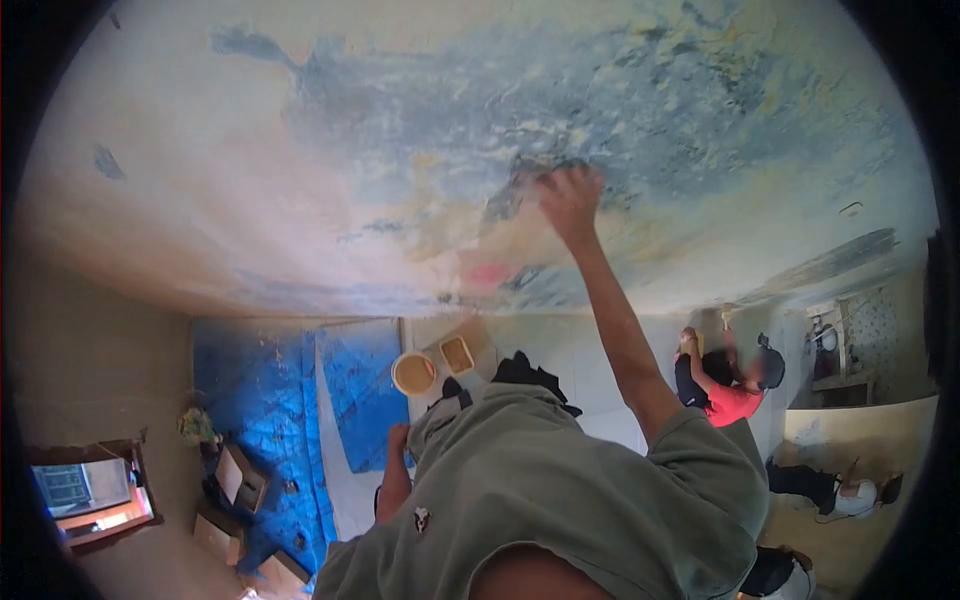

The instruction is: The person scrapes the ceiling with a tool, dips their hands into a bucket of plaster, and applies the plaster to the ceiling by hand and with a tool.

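My right hand is raised against the wall, on a rough grey-blue patch where the pale paint is uneven. Its fingers curl over something dark pressed to the surface; blur hides what kind of thing it is. Low by my left side hangs my left hand, near my clothing, with its fingers too small and hidden to read. Close to my feet on the floor stand a round bucket with pale tan contents and a squarish tub with brownish contents.
A blue sheet covers floor to the left, with cardboard boxes at its edge. A window is at lower left. On the right, a person in a red top crouches by the wall, reaching to it; other people are farther back.
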The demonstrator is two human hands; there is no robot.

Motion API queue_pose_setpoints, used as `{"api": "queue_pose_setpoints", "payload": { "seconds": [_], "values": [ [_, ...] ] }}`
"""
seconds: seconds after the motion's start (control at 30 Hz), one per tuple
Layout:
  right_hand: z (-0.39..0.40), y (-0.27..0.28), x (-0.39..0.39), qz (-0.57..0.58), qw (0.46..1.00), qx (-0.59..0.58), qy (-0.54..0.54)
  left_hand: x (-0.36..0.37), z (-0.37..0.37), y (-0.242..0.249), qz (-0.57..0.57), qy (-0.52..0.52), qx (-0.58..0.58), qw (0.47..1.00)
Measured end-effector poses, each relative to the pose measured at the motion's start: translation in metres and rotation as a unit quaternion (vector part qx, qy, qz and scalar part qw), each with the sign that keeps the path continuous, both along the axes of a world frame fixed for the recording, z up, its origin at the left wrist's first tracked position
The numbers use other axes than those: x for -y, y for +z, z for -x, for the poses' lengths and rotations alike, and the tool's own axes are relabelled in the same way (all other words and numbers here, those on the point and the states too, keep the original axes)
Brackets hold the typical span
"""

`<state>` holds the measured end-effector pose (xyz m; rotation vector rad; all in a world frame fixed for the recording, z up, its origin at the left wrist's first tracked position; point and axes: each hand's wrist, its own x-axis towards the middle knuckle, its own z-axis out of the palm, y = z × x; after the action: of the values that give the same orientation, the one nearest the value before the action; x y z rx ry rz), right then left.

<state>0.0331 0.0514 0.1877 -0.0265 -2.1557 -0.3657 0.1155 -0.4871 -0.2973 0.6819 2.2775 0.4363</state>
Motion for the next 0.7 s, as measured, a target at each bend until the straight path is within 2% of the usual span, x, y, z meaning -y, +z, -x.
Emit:
{"api": "queue_pose_setpoints", "payload": {
  "seconds": [0.03,0.07,0.1,0.13,0.17,0.2,0.23,0.3,0.33,0.4,0.53,0.6,0.63,0.7],
  "values": [
    [0.001,0.005,0.0,0.005,1.0,0.009,0.0,0.001,0.002,-0.004,-0.013,-0.018,-0.035,0.999],
    [0.002,0.007,0.0,0.051,0.998,-0.037,-0.032,0.003,0.003,-0.01,-0.025,-0.036,-0.072,0.996],
    [0.0,0.004,0.002,0.096,0.99,-0.081,-0.065,0.004,0.005,-0.002,-0.039,-0.014,-0.036,0.998],
    [0.004,-0.007,0.013,0.129,0.988,-0.074,-0.048,0.0,0.01,0.011,-0.054,0.009,0.0,0.999],
    [0.007,-0.021,0.015,0.131,0.988,-0.062,-0.048,-0.005,0.011,0.025,-0.086,0.129,0.069,0.985],
    [0.01,-0.038,0.015,0.082,0.996,-0.018,-0.001,-0.011,0.009,0.036,-0.114,0.25,0.136,0.952],
    [0.009,-0.048,0.015,0.032,0.998,0.024,0.048,-0.014,0.011,0.039,-0.117,0.291,0.161,0.936],
    [0.001,-0.022,0.016,0.052,0.995,0.058,0.056,-0.025,0.017,0.06,-0.135,0.39,0.219,0.884],
    [-0.002,-0.013,0.013,0.07,0.997,0.013,0.006,-0.032,0.016,0.081,-0.146,0.444,0.255,0.846],
    [-0.001,-0.012,0.004,0.09,0.991,-0.044,-0.085,-0.033,0.015,0.069,-0.139,0.447,0.255,0.846],
    [-0.006,-0.068,0.009,0.067,0.997,0.045,-0.01,-0.022,0.004,0.052,-0.145,0.419,0.256,0.859],
    [-0.014,-0.066,0.002,0.069,0.996,0.05,-0.023,-0.011,-0.004,0.03,-0.124,0.335,0.172,0.918],
    [-0.017,-0.057,0.001,0.073,0.995,0.049,-0.037,-0.005,-0.007,0.021,-0.122,0.337,0.179,0.916],
    [-0.016,-0.04,-0.007,0.071,0.994,0.034,-0.075,0.007,-0.014,-0.001,-0.067,0.202,0.092,0.973]
  ]
}}
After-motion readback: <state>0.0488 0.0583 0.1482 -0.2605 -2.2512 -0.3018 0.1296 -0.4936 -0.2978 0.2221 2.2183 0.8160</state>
